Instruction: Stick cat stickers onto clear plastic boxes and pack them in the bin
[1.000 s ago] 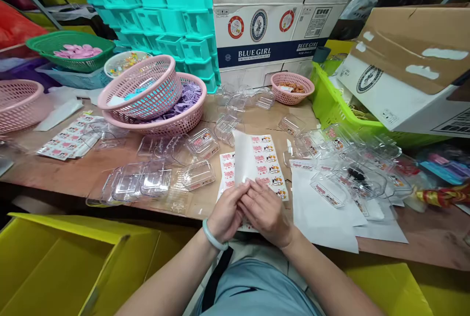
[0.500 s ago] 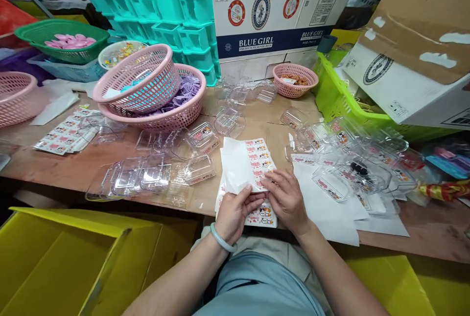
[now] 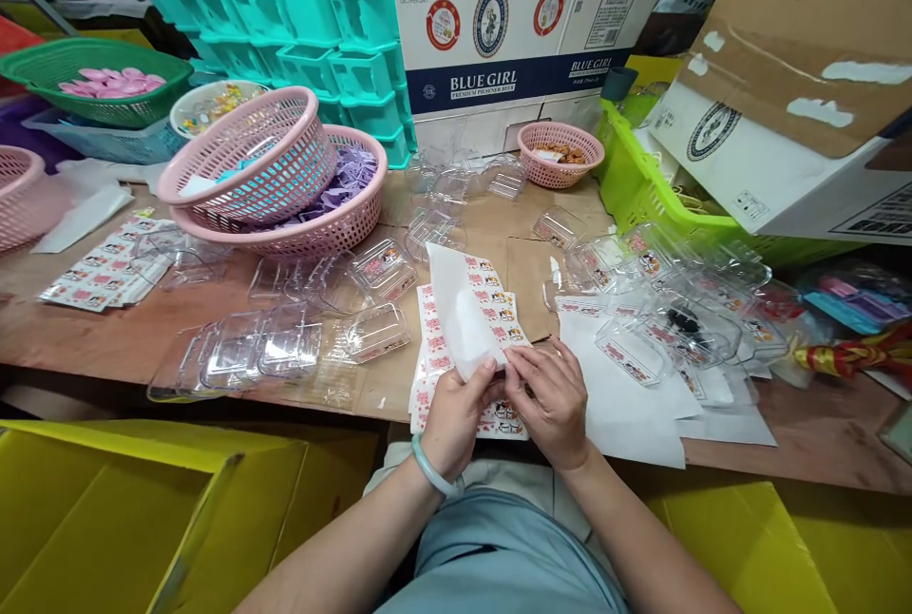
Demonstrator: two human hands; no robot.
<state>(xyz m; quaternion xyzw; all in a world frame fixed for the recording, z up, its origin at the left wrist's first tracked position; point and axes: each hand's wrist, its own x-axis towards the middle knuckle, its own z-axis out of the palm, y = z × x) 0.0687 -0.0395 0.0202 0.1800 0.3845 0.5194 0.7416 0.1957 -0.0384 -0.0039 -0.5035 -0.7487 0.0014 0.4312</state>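
Note:
A sticker sheet (image 3: 456,310), mostly blank white backing with a column of cartoon-cat stickers down its right side, is bent up between my two hands. My left hand (image 3: 456,414) pinches its near edge between thumb and fingers. At the near right corner, the fingertips of my right hand (image 3: 550,400) are closed on the sheet by one of the stickers; whether that sticker has come loose cannot be made out. Beneath lies a stack of sticker sheets (image 3: 427,348) at the table's front edge. Clear plastic lids (image 3: 376,333) with stickers on them lie left of the stack.
More clear lids (image 3: 627,348) and white backing paper (image 3: 627,419) cover the right side. Nested pink baskets (image 3: 285,239) stand back left, a small pink basket (image 3: 556,172) behind. Beer cartons (image 3: 491,34) and a green crate (image 3: 641,177) bound the back. Yellow boxes (image 3: 249,490) stand below the edge.
The held sheet has lifted and curled, showing more of the stack below. My right fingers have drawn in closer to my left hand. The whole view has shifted slightly.

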